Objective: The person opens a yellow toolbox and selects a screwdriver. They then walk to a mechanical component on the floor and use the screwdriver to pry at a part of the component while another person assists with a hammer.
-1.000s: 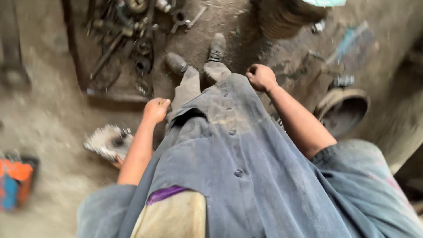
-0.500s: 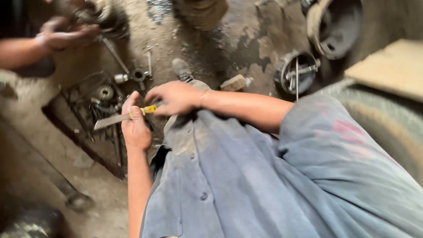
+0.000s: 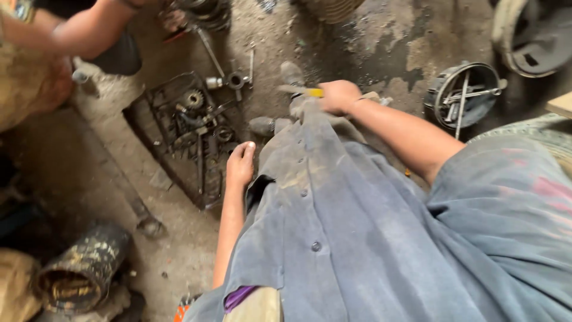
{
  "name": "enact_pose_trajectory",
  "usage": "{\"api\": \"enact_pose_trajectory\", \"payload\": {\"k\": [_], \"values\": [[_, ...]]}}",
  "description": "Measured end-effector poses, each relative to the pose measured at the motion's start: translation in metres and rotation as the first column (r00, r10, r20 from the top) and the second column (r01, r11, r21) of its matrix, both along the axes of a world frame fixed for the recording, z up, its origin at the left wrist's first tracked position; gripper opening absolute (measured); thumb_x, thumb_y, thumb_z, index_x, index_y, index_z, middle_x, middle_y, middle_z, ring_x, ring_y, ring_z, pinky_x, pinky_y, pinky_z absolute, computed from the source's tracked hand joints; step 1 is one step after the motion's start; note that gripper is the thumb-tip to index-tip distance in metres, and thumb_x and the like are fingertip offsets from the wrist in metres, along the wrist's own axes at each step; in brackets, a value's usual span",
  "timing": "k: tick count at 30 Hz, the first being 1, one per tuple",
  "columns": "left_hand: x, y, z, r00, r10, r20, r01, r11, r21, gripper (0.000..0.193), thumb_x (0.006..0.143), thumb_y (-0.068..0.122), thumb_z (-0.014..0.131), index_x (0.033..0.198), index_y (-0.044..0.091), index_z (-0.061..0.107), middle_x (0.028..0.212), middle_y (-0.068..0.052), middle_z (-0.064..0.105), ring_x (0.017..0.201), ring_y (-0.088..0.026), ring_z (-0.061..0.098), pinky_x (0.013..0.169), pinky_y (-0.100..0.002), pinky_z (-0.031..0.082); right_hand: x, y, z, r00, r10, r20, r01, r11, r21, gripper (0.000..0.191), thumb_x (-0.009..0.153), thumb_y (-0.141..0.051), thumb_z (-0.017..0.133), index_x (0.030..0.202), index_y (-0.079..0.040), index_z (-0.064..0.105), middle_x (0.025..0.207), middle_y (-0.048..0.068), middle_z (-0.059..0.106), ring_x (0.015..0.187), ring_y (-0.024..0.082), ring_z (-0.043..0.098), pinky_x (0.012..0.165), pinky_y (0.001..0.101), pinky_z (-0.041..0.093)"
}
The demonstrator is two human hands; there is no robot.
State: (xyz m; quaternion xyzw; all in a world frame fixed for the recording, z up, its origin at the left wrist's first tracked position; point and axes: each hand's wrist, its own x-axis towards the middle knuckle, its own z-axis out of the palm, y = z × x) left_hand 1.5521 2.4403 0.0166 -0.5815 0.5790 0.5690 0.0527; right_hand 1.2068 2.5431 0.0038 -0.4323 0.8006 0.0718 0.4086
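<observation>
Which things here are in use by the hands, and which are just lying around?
In hand:
right hand holding a yellow-handled tool
left hand beside the parts tray

Lying about:
round tin of tools
dirty cylinder
gear

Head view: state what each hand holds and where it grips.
The right hand grips a yellow-handled tool by its handle. The left hand holds nothing.

Yellow-handled tool (image 3: 305, 91), roughly level over the knee, its handle end inside a closed fist
</observation>
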Motion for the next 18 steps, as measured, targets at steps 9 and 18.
{"api": "enact_pose_trajectory", "payload": {"k": [9, 18], "values": [[0.037, -0.012, 0.132, 0.88, 0.106, -0.462, -0.018, 0.982, 0.19, 0.035, 0.1, 0.036, 0.068, 0.099, 0.001, 0.069, 0.088, -0.006, 0.066, 0.082, -0.017, 0.059, 0.075, -0.032, 0.047, -0.04, 0.057, -0.03, 0.999, 0.026, -0.036, -0.015, 0.959, 0.284, 0.037, 0.084, -0.025, 0.06, 0.112, -0.007, 0.075, 0.113, 0.021, 0.074, 0.108, 0.039, 0.069, 0.095, 0.0476, 0.054], [0.02, -0.014, 0.203, 0.819, -0.56, -0.125, 0.558, 0.828, -0.053, 0.031, 0.093, 0.026, 0.061, 0.096, -0.003, 0.07, 0.094, -0.024, 0.069, 0.091, -0.043, 0.066, 0.079, -0.048, 0.052, -0.012, -0.002, -0.016, 0.999, 0.05, 0.016, -0.052, 0.994, 0.101, 0.036, 0.086, -0.026, 0.059, 0.111, -0.006, 0.074, 0.111, 0.023, 0.073, 0.108, 0.041, 0.067, 0.094, 0.0495, 0.053]]}}
